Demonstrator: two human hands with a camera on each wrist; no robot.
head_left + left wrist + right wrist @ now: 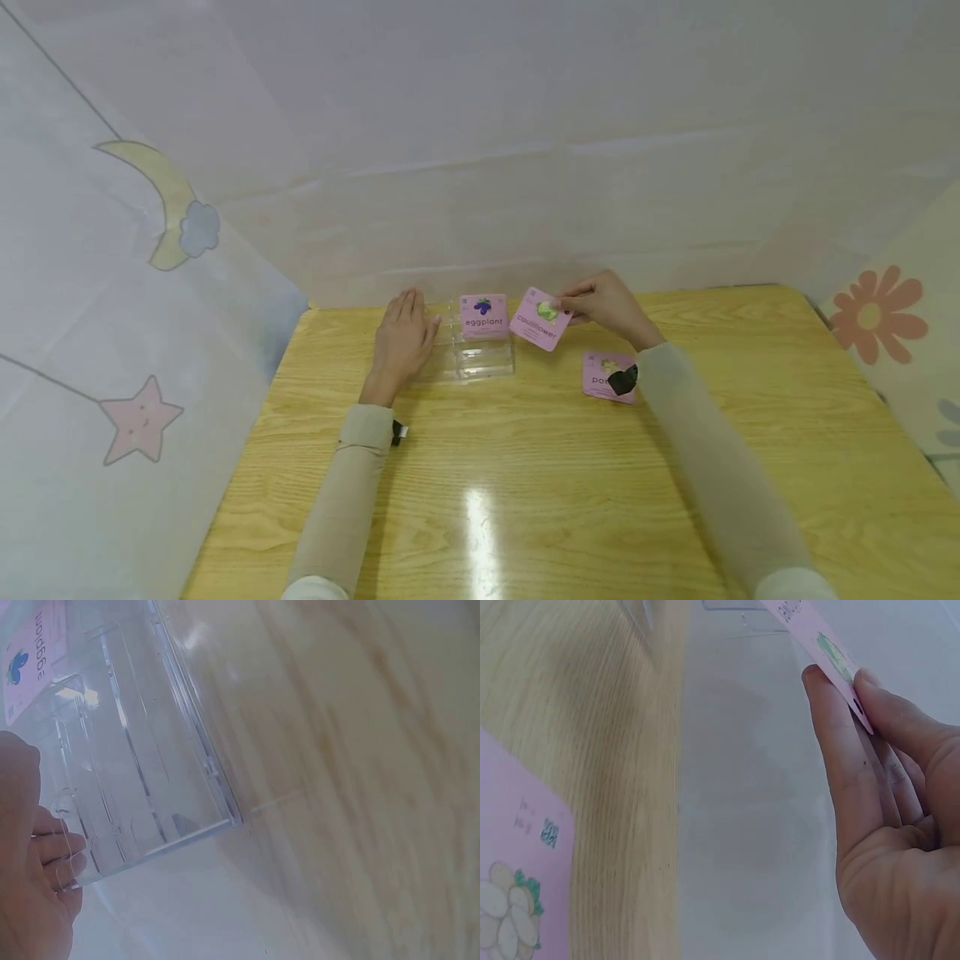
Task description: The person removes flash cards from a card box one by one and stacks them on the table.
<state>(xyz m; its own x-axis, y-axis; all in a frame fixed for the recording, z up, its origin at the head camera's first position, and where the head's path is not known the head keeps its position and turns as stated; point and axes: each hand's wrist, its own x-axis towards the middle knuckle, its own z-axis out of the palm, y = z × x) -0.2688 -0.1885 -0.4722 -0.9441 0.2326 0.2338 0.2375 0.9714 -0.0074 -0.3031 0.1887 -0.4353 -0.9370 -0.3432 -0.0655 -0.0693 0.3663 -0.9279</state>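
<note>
A clear plastic card holder (483, 367) with tiered slots lies near the table's far edge. An "eggplant" card (482, 317) sits in its upper right part; the left wrist view also catches this pink card (36, 656). My left hand (401, 337) rests at the holder's left side with fingers extended; through the plastic, several fingertips (64, 847) show. Between thumb and fingers, my right hand (606, 307) pinches a tilted "cauliflower" card (540, 319) just right of the holder. In the right wrist view that card (829, 656) is seen nearly edge-on.
Another pink card (603, 379) lies on the wooden table (450, 467), partly covered by the right wrist's black device (623, 381); its vegetable picture (510, 911) appears in the right wrist view. A pale wall sheet (525, 192) rises behind the table.
</note>
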